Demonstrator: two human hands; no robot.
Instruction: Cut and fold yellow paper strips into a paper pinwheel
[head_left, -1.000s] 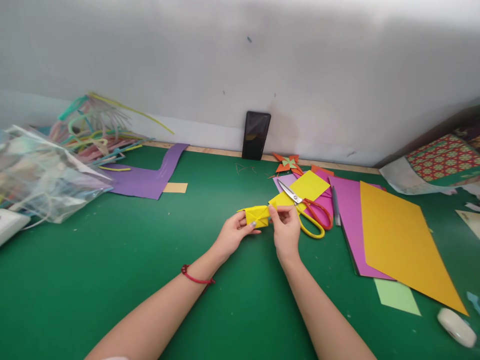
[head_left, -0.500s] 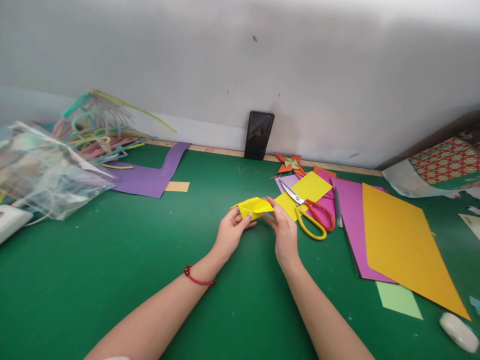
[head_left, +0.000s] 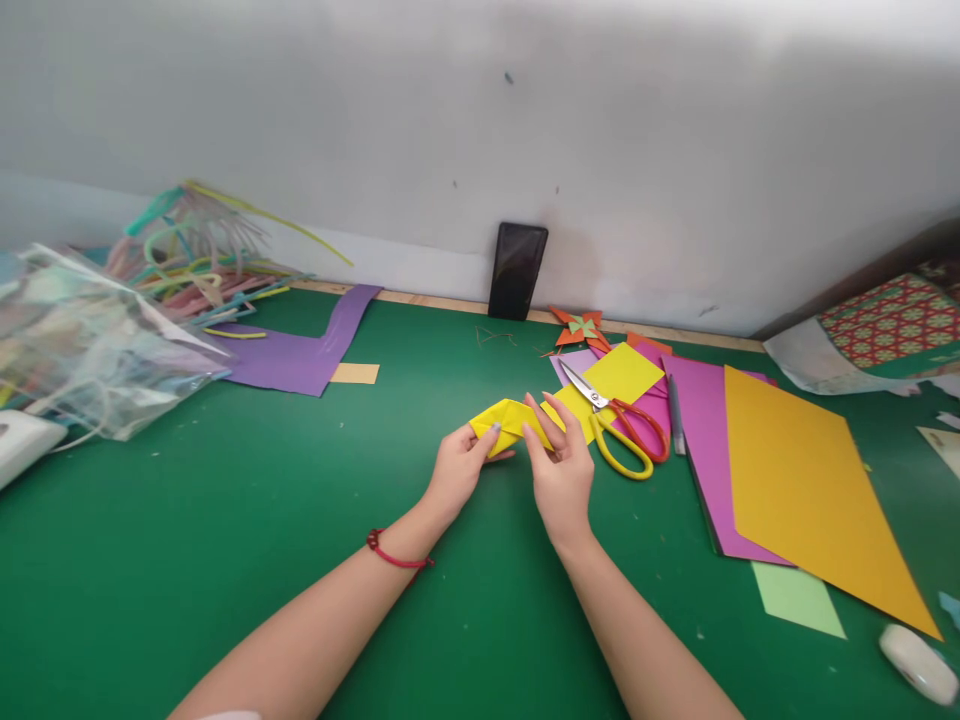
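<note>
A small folded piece of yellow paper (head_left: 504, 416) is held just above the green table, showing creased, angled faces. My left hand (head_left: 459, 468) grips its left side, thumb on top and fingers underneath. At the paper's right end, my right hand (head_left: 564, 475) has its thumb and curled fingers on the edge, partly hiding it. Just right of that hand lie scissors (head_left: 630, 432) with one yellow and one red handle, resting over flat yellow paper (head_left: 628, 370).
A black phone (head_left: 517, 270) leans against the wall. Right are a pen (head_left: 676, 415), magenta sheets (head_left: 694, 450), an orange-yellow sheet (head_left: 817, 500) and a white mouse (head_left: 919, 663). An orange paper star (head_left: 570, 330) lies behind. Left are purple paper (head_left: 285, 362) and a plastic bag (head_left: 112, 350).
The folded paper has tilted, so its top face shows more. My right hand has turned, bringing its thumb and fingers over the paper's right end. My left hand stays nearly still.
</note>
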